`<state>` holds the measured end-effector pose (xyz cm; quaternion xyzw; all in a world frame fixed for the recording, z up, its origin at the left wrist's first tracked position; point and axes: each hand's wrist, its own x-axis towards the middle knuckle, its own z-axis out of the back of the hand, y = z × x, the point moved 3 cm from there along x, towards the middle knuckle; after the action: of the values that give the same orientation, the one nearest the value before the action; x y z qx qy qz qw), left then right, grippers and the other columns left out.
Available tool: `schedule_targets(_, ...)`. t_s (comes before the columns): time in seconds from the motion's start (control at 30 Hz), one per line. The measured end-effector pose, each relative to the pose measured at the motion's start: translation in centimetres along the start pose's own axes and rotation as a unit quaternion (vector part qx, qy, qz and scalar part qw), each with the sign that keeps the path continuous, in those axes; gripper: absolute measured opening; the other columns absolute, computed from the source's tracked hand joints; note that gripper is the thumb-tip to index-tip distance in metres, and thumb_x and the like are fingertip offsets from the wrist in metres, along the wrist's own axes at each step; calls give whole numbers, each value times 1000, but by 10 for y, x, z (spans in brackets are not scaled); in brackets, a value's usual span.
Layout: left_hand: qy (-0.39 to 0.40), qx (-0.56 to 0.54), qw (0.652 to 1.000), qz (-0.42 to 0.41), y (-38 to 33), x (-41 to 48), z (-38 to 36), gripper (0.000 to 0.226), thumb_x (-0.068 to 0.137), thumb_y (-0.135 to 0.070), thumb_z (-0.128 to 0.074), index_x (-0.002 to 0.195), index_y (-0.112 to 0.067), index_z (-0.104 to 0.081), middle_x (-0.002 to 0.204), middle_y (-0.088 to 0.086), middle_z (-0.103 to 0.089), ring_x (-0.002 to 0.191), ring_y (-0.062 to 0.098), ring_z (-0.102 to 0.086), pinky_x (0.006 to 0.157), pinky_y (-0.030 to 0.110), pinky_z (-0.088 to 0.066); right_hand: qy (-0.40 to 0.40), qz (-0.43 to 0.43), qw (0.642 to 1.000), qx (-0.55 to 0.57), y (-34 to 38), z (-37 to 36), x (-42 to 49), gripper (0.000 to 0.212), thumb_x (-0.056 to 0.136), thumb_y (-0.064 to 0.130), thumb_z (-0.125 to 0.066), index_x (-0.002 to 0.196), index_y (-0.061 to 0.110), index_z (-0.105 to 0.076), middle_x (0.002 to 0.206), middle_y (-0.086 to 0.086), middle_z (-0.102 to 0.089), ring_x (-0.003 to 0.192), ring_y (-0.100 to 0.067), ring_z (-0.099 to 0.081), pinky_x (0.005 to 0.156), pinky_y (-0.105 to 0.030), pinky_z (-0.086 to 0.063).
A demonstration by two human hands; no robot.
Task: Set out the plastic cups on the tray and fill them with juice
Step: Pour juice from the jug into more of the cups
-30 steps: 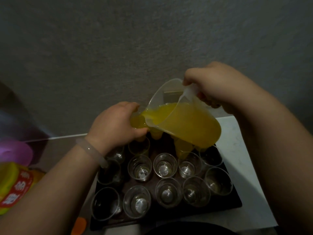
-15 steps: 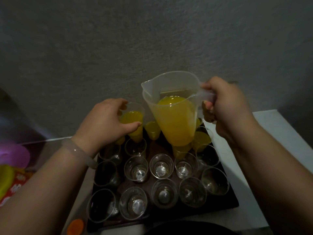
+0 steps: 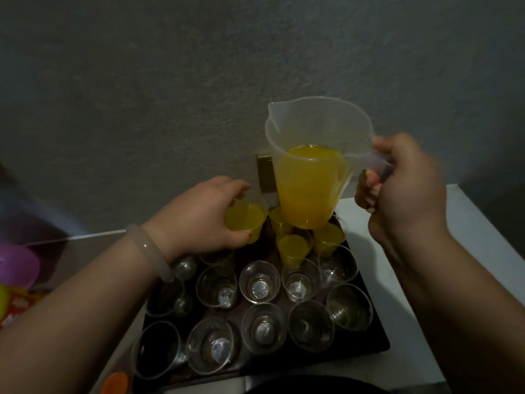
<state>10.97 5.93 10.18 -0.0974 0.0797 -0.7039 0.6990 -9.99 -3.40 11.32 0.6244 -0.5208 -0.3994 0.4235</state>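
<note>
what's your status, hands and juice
Left hand grips a filled cup. Right hand holds jug upright, not pouring. Most cups on tray empty.

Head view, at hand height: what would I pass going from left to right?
purple plastic thing → pale bracelet → left hand → juice-filled cup that it holds → jug of juice → right hand, gripping the jug's handle.

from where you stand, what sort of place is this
Likely a home kitchen or dining corner, not certain: a white tabletop against a plain grey wall with a wall plate, a dark tray of plastic cups, and a jug of juice.
</note>
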Motion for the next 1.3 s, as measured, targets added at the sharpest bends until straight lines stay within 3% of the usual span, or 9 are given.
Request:
schedule_targets(0.17, 64, 49, 996, -48, -4, 10, -11, 84, 73, -38, -75, 144, -19, -36, 131, 1, -46, 118, 16, -49, 94, 15, -34, -5, 4, 1000, 5, -3, 5, 0, 35, 71, 31, -53, 39, 21, -48, 40, 4, -37, 34, -10, -31, 41, -24, -25)
schedule_targets(0.37, 145, 92, 982, -83, -1, 21, -27, 80, 73, -34, -73, 142, -23, -35, 133, 0, -43, 120, 18, -47, 94, 24, -40, -4, -3, 1000, 25, -9, 5, -2, 44, 83, 24, -52, 39, 22, -49, 43, 5, -38, 36, -9, -33, 41, -23, -26)
schedule_targets(0.47, 171, 108, 974, -103, 0, 24, -33, 79, 74, -31, -73, 143, -22, -35, 135, 0, -43, 121, 19, -46, 95, 26, -41, -12, -4, 1000, 18, -10, 4, -2, 39, 75, 29, -54, 38, 21, -46, 42, 4, -37, 36, -10, -32, 41, -24, -26)
schedule_targets(0.8, 183, 195, 950, -164, 7, 32, -54, 74, 75, -37, -69, 142, -25, -38, 137, -1, -46, 127, 21, -38, 99, 33, -40, -34, -4, 999, -11, -17, 0, -9, 49, 87, 23, -53, 38, 23, -49, 43, 7, -39, 40, -8, -35, 45, -27, -27)
schedule_targets(1.1, 211, 212, 938, -174, 11, 34, -68, 69, 81, -40, -62, 144, -28, -35, 143, -4, -43, 136, 22, -28, 105, 33, -34, -34, 5, 997, -62, -17, 3, -9, 36, 71, 35, -52, 37, 22, -53, 40, 7, -39, 41, -10, -36, 49, -32, -27)
schedule_targets(1.3, 218, 213, 936, -174, 12, 33, -73, 68, 85, -41, -60, 146, -30, -32, 147, -5, -40, 138, 23, -26, 106, 37, -31, -24, 10, 998, -62, -17, 3, -10, 36, 72, 35, -51, 38, 22, -54, 41, 6, -39, 42, -10, -35, 49, -32, -26)
